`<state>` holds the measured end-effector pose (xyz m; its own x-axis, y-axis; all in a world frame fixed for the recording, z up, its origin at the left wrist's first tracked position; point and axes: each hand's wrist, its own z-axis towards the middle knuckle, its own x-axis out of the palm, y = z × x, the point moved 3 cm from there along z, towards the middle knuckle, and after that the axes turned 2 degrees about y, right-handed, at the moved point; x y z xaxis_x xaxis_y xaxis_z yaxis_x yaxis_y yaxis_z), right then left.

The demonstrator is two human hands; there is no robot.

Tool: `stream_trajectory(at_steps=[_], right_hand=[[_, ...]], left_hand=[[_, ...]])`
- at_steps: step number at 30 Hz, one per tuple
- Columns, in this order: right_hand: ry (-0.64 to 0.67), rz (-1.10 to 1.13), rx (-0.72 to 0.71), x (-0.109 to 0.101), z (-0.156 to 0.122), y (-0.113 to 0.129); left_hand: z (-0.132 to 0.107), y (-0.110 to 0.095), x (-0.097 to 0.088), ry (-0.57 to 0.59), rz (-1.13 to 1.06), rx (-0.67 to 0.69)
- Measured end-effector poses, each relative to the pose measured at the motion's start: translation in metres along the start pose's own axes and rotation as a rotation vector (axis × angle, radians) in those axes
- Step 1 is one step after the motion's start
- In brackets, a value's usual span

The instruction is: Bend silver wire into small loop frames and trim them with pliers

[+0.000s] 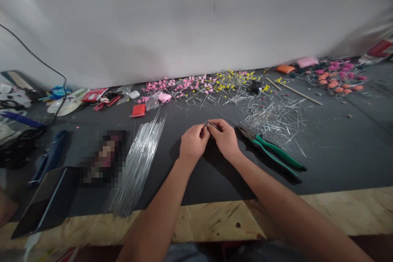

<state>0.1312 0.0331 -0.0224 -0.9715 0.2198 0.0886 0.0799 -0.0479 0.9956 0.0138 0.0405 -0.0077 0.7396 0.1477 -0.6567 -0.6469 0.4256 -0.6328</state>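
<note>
My left hand (194, 141) and my right hand (225, 137) meet over the dark table mat, fingertips pinched together. Between them shows a thin silvery piece, likely metal wire (211, 124); its ends are mostly hidden by my fingers. Right of my right hand lie pliers (270, 151) with green and black handles, their jaws pointing toward the hand. A bundle of long straight wires (141, 151) rests to the left of my left hand. Beyond the pliers is a loose pile of short cut wires (273, 114).
Wire stems with pink tips (181, 86) and yellow tips (233, 80) line the wall. Orange-tipped stems (340, 86) lie far right, near a wooden stick (302, 92). At left are a red packet (138, 110), a blue-handled tool (50, 155) and a dark tablet-like device (46, 200).
</note>
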Motion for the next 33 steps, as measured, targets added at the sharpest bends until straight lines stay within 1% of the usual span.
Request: stream_trajectory(at_steps=[3,7,12,15,20,23,25,27,29,31,33], right_hand=[[0.011,0.006,0.008,0.001,0.000,0.000],[0.020,0.044,0.004,0.002,-0.001,0.001],[0.022,0.180,0.008,0.001,-0.001,0.002],[0.035,0.208,-0.002,-0.001,-0.001,0.002],[0.108,0.142,-0.004,0.000,-0.006,0.006],[0.085,0.086,-0.052,-0.005,-0.013,0.018],[0.033,0.015,-0.095,-0.017,-0.018,0.030],[-0.011,-0.116,-0.127,-0.039,-0.021,0.042],[-0.032,-0.335,-0.094,-0.068,-0.022,0.050],[-0.012,-0.592,-0.080,-0.100,-0.021,0.054],[0.043,-0.846,-0.068,-0.130,-0.022,0.052]], left_hand=[[0.000,0.001,-0.001,-0.008,-0.033,-0.027],[0.001,-0.002,-0.004,-0.026,-0.149,-0.068],[0.001,-0.006,-0.004,0.000,-0.394,-0.134],[0.000,-0.005,-0.003,0.011,-0.524,-0.196],[0.000,0.000,-0.003,-0.024,-0.651,-0.297],[-0.001,0.002,-0.001,-0.042,-0.803,-0.385],[-0.002,0.002,0.002,-0.022,-0.899,-0.457],[-0.004,0.001,0.005,0.013,-0.951,-0.503],[-0.005,-0.002,0.007,0.047,-0.974,-0.516],[-0.006,-0.005,0.008,0.059,-0.988,-0.519],[-0.007,-0.006,0.007,0.056,-0.997,-0.526]])
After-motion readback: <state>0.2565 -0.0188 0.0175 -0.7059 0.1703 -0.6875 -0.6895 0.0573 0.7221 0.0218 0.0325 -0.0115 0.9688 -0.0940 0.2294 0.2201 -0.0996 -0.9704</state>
